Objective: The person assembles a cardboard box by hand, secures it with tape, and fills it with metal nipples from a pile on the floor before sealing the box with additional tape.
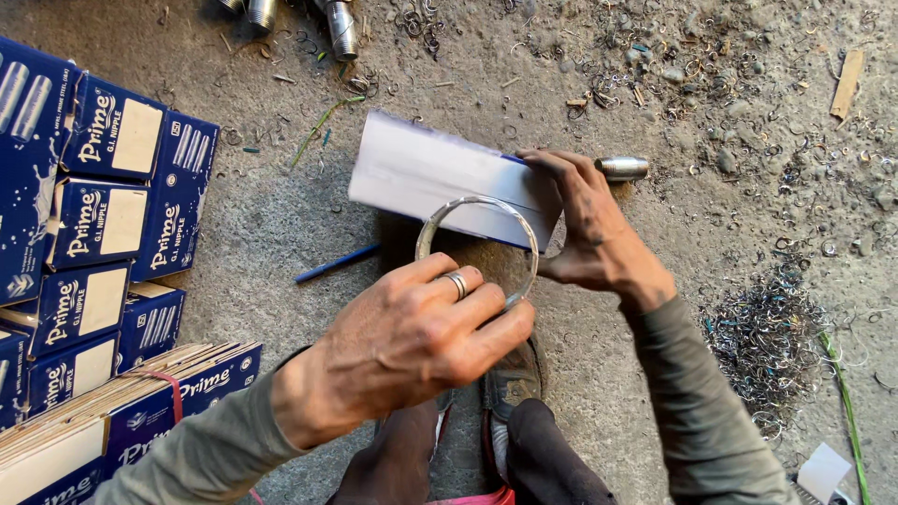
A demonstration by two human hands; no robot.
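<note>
On the gritty concrete floor lies a small carton (421,173), white on top with blue edges. My right hand (589,234) grips its right end, fingers spread over the top and thumb underneath. My left hand (412,341), a ring on one finger, is closed around a clear roll of tape (477,204) held upright against the carton's near side. The roll's lower part is hidden behind my fingers.
Blue and white cartons (94,215) are stacked at the left, with a tied bundle of flattened ones (122,407) below. A threaded metal pipe piece (622,168) lies beside the carton, more (341,28) at the top. A blue stick (337,264), metal shavings (767,337), my foot (510,383).
</note>
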